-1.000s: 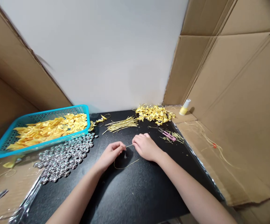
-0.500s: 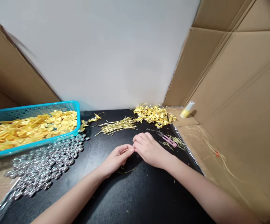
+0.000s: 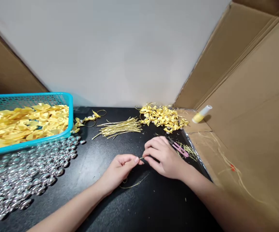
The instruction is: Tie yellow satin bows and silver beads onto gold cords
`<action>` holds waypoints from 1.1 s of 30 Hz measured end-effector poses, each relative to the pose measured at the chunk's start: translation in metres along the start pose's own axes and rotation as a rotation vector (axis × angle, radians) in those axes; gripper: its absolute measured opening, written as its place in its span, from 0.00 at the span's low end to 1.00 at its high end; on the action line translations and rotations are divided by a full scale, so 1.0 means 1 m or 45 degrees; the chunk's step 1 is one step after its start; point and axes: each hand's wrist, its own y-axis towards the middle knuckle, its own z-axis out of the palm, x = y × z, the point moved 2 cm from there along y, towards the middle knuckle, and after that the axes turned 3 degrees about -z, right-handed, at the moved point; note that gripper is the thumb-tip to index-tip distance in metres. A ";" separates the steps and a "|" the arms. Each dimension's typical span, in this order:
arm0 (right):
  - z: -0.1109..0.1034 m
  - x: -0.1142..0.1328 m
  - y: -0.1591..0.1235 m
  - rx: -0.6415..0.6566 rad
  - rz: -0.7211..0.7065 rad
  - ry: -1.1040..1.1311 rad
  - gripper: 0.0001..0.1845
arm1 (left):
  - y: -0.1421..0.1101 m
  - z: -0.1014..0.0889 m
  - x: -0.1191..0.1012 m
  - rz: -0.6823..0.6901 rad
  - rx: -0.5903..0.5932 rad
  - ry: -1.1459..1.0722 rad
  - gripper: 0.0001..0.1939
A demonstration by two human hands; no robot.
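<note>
My left hand [image 3: 123,167] pinches a thin gold cord [image 3: 142,158] between thumb and forefinger, just left of my right hand. The right hand [image 3: 162,156] has its fingers curled and its fingertips at the cord's other side. A loose length of the cord hangs below the left hand and curves over the black table surface [image 3: 120,209]. Beyond the hands lies a bundle of gold cord pieces [image 3: 121,128]. Right beside the right hand are pink-handled thread snips [image 3: 181,149] on a scatter of cord clippings [image 3: 190,150].
A blue basket [image 3: 69,119] of yellow ribbon bows [image 3: 45,119] stands at the left, with many silver beads [image 3: 40,174] before it. Yellow bows with beads [image 3: 163,117] are heaped at the back right. A yellow thread spool [image 3: 202,114] stands by the cardboard wall [image 3: 252,87].
The hands have moved slightly apart, showing a short stretch of cord between them. The camera view has shifted, so the basket sits further left.
</note>
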 end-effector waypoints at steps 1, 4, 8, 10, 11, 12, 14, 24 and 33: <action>-0.002 -0.007 -0.004 -0.029 0.073 -0.026 0.06 | 0.000 0.001 0.000 -0.013 -0.015 -0.019 0.26; -0.009 -0.038 -0.026 -0.167 0.469 -0.207 0.10 | 0.000 0.001 -0.001 -0.036 -0.060 -0.119 0.25; -0.008 -0.072 -0.066 -0.025 0.884 -0.493 0.17 | 0.002 0.000 0.001 -0.042 -0.118 -0.239 0.22; -0.006 -0.077 -0.079 0.002 0.971 -0.542 0.18 | 0.002 0.000 0.003 -0.049 -0.132 -0.276 0.22; -0.005 -0.077 -0.083 -0.008 0.990 -0.553 0.18 | 0.002 0.000 0.004 -0.051 -0.140 -0.286 0.22; -0.004 -0.076 -0.085 -0.026 1.000 -0.559 0.18 | 0.002 0.000 0.004 -0.054 -0.150 -0.292 0.22; -0.002 -0.073 -0.085 -0.061 1.007 -0.555 0.15 | 0.002 0.001 0.004 -0.053 -0.169 -0.299 0.23; 0.008 -0.071 -0.087 -0.118 1.060 -0.432 0.11 | 0.001 0.001 0.001 -0.040 -0.172 -0.285 0.21; -0.010 -0.065 -0.083 -0.368 1.037 -0.263 0.12 | 0.002 0.002 0.000 -0.063 -0.160 -0.260 0.22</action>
